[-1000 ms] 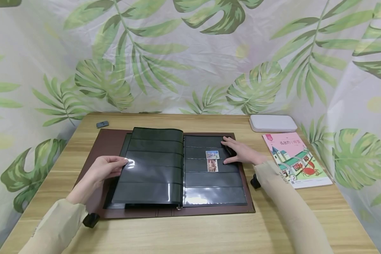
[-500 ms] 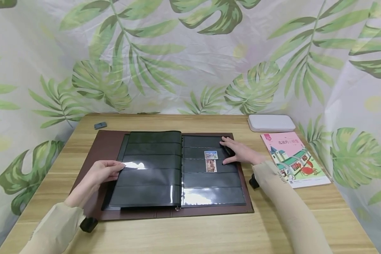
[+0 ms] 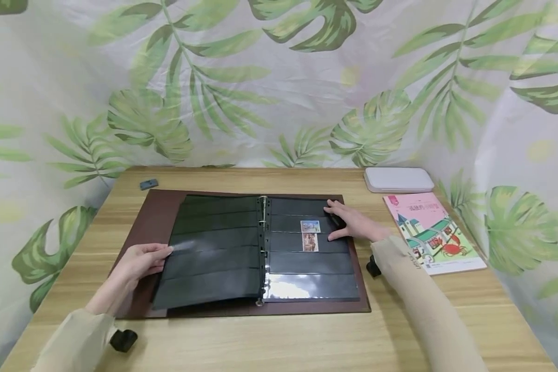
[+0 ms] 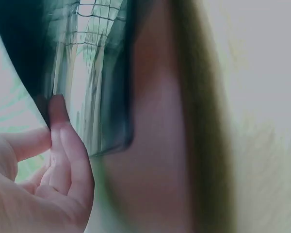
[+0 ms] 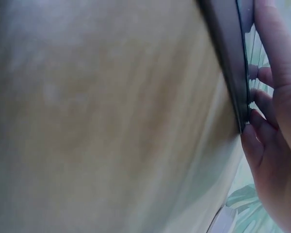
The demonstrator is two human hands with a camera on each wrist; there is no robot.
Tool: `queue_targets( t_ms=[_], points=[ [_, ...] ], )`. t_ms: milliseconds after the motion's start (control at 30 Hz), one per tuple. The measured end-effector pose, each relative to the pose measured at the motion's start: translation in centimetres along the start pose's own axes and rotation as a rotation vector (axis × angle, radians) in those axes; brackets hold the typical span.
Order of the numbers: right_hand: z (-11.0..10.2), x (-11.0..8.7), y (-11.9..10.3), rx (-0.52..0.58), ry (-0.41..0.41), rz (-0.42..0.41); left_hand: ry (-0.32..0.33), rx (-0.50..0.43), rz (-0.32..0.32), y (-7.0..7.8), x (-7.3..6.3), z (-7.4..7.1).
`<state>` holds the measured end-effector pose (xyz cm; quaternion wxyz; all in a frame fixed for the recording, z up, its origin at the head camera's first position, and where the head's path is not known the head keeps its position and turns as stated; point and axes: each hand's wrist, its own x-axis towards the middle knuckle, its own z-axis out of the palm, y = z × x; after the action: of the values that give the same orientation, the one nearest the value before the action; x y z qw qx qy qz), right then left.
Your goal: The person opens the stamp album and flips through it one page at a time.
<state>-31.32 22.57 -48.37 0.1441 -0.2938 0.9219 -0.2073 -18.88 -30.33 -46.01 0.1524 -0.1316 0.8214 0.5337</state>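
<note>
A stamp album with a brown cover (image 3: 144, 219) lies spread on the table. My left hand (image 3: 141, 263) pinches the outer edge of a black pocket page (image 3: 214, 253) on the album's left side; the left wrist view shows thumb and fingertips (image 4: 59, 104) on that page's edge. Metal rings (image 3: 263, 222) show at the spine. Two stamps, a blue one (image 3: 310, 226) and a brownish one (image 3: 310, 242), sit in the right-hand page (image 3: 307, 262). Beside them my right hand (image 3: 355, 223) rests spread on that page's outer edge, its fingers also against the album in the right wrist view.
A pink picture book (image 3: 432, 232) with a red crab lies at the right, below a white case (image 3: 398, 180) near the back edge. A small grey-blue object (image 3: 149, 184) is at the back left. Leaf-printed cloth (image 3: 232, 103) hangs behind the wooden table (image 3: 279, 341).
The held page has come down leftward onto the left side, and the spine rings have come into view. My left hand moved left and nearer with it; my right hand stayed in place.
</note>
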Motion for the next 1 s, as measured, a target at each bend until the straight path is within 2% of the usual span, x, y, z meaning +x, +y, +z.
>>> queue_targets(
  t_ms=[167,367,467,600,733,833,1000],
  points=[
    [0.0,-0.4,0.4,-0.002,0.0,0.005,0.024,0.056,0.052,0.2,0.7,-0.5],
    [0.3,-0.1,0.5,0.014,0.002,-0.016,0.03,0.148,0.094,-0.6,0.6,-0.7],
    [0.1,0.1,0.4,0.016,0.006,-0.014,0.081,0.278,0.149,-0.5,0.6,-0.4],
    [-0.1,0.1,0.1,0.011,-0.006,-0.006,0.177,0.509,0.234,-0.1,0.2,0.1],
    [-0.2,0.1,-0.1,0.013,-0.013,-0.001,0.217,0.616,0.231,0.3,-0.2,0.8],
    [-0.4,0.1,-0.2,0.012,-0.014,0.001,0.216,0.644,0.205,0.4,-0.4,1.2],
    [-0.8,0.1,0.0,-0.001,-0.031,0.022,0.218,0.673,0.217,0.6,-0.5,1.6]
  ],
)
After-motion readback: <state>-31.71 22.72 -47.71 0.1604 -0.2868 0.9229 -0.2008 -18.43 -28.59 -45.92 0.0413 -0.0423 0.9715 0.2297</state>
